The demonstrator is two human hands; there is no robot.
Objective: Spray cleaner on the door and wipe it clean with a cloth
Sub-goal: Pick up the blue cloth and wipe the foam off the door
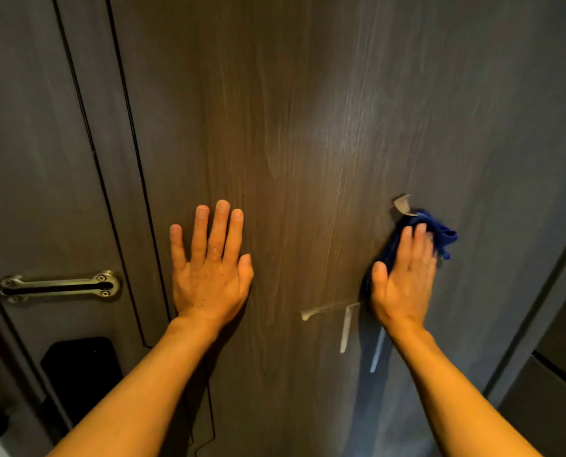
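A dark wood-grain door (308, 110) fills the view. My left hand (209, 262) lies flat on it with fingers spread, holding nothing. To the right, my right hand (403, 275) presses a blue cloth (440, 234) against the door, the cloth bunched under palm and fingers. Pale wet streaks (346, 324) of cleaner run across and down the door just left of and below my right wrist. A small grey patch (402, 204) shows just above the cloth. No spray bottle is in view.
A metal door guard bar (59, 286) is mounted at the left on the door's edge panel. Below it sits a black lock unit (80, 367). The door frame (538, 308) and a wall stand at the right.
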